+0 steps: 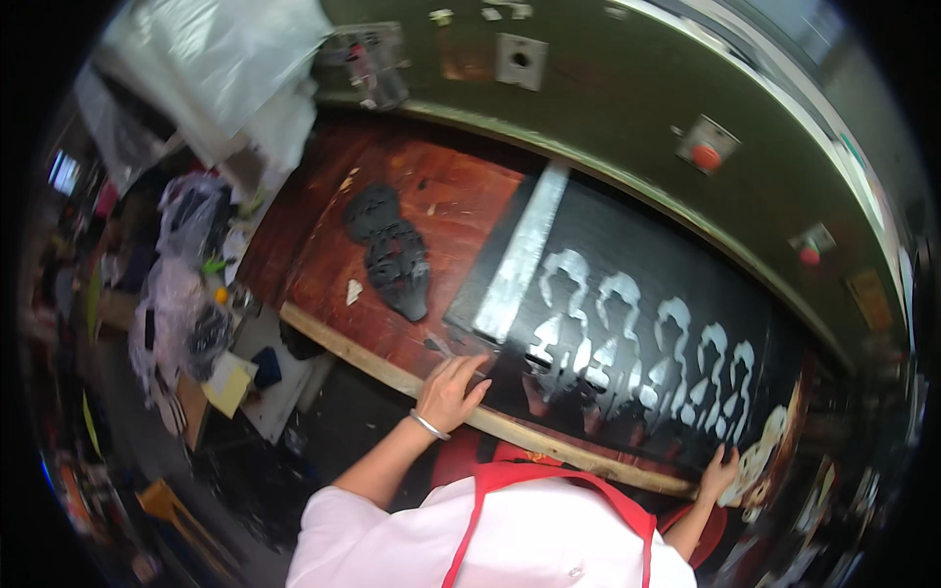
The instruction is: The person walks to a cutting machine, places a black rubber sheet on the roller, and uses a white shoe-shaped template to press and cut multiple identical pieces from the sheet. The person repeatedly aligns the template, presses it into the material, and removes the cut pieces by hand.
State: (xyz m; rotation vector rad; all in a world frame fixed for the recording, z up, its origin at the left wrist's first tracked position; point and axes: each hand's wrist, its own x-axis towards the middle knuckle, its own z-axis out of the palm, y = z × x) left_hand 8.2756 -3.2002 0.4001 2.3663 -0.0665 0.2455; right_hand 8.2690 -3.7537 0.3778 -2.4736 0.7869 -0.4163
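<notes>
Black board [647,235] on the worktop [466,176], right of the dark sole [387,240].
My left hand [447,396] is near it, fingers apart; my right hand [718,476] is beside the pale piece [770,439], its grip I cannot tell.

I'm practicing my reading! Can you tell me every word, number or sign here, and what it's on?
Nothing can be read.
Yellow marks on the red cloth: too small.
Brownish plate on the green panel: too blurred to tell whether it has words.
</notes>
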